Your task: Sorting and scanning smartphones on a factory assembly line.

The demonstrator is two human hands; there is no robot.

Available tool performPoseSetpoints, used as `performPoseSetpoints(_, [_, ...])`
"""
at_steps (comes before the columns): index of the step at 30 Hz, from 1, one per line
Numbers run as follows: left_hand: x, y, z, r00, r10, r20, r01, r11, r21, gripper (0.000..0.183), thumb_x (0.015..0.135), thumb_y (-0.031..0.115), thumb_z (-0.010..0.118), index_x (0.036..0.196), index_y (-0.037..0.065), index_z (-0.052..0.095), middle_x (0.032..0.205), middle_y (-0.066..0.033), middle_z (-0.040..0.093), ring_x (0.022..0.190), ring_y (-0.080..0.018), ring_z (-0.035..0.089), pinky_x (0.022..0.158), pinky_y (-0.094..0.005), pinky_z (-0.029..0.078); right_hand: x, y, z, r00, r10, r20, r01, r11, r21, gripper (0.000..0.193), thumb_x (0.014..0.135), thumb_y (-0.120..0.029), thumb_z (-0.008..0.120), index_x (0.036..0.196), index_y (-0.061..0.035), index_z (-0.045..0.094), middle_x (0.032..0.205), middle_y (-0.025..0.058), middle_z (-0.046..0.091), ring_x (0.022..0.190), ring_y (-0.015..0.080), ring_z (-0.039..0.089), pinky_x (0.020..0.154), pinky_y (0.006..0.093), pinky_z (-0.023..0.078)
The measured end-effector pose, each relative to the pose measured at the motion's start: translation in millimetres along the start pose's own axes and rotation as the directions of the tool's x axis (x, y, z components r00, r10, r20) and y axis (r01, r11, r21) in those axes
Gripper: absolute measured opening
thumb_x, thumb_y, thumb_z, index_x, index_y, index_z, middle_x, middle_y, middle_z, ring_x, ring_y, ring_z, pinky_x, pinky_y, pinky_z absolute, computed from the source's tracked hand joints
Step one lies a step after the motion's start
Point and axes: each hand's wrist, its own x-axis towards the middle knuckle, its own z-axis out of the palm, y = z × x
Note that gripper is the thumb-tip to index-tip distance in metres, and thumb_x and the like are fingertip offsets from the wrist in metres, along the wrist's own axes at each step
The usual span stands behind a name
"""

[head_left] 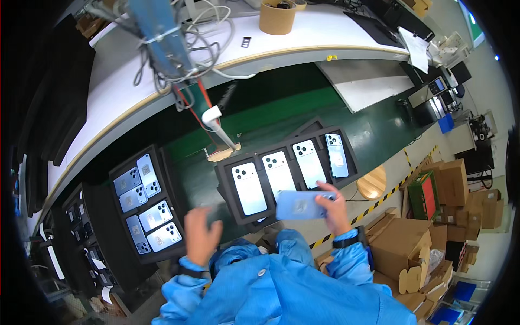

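My right hand (338, 215) grips one end of a light blue smartphone (291, 206), back side up, with a pale square label on it. The phone is held above the near edge of a dark foam tray (229, 201). In that tray several pale blue phones (251, 192) lie in slots, camera bumps at the far end; a darker blue phone (338, 157) sits at its right end. My left hand (200, 234) hovers left of the tray, empty, thumb and fingers apart, slightly blurred. Beside it on the left is another dark tray (164, 194) with several blue labelled phones (156, 215).
A blue post (162, 32) with loose cables stands beyond the trays, before a white bench (216, 49) holding a brown tub (277, 17). Cardboard boxes (398, 246) and a round wooden stool (372, 181) are on the right. Dark racks (86, 238) stand far left.
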Motion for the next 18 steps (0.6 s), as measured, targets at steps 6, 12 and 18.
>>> performPoseSetpoints(6, [39.3, 135.3, 143.7, 0.981, 0.062, 0.184, -0.084, 0.990, 0.114, 0.062, 0.083, 0.031, 0.068, 0.139, 0.010, 0.050, 0.147, -0.0210, 0.041, 0.140, -0.0429, 0.031, 0.114, -0.0574, 0.026, 86.7, -42.9, -80.3, 0.924, 0.368, 0.107, -0.374, 0.926, 0.049, 0.076, 0.082, -0.004, 0.074, 0.148, 0.0053, 0.037, 0.123, 0.0168, 0.062, 0.109, 0.0227, 0.063, 0.096, 0.0317, 0.050])
performPoseSetpoints(12, [19.0, 103.7, 104.2, 0.998, -0.050, 0.037, 0.057, 0.975, -0.214, 0.054, 0.084, 0.013, 0.068, 0.135, 0.004, 0.053, 0.142, -0.0217, 0.048, 0.131, -0.0416, 0.045, 0.109, -0.0477, 0.038, 102.9, -45.2, -95.0, 0.921, 0.380, 0.082, -0.382, 0.924, 0.015, 0.054, 0.082, -0.001, 0.071, 0.133, 0.0037, 0.054, 0.115, 0.0147, 0.064, 0.101, 0.0228, 0.065, 0.088, 0.0330, 0.054])
performPoseSetpoints(18, [-114.5, 48.4, 58.3, 0.607, -0.733, -0.309, 0.387, 0.611, -0.691, 0.026, 0.092, 0.010, 0.065, 0.116, -0.001, 0.063, 0.103, -0.0107, 0.069, 0.095, -0.0182, 0.065, 0.087, -0.0319, 0.052, 106.4, -46.6, 10.6, 0.725, 0.468, 0.505, -0.439, 0.879, -0.185, 0.049, 0.078, 0.001, 0.066, 0.125, -0.0031, 0.051, 0.103, 0.0058, 0.059, 0.095, 0.0195, 0.062, 0.084, 0.0337, 0.055])
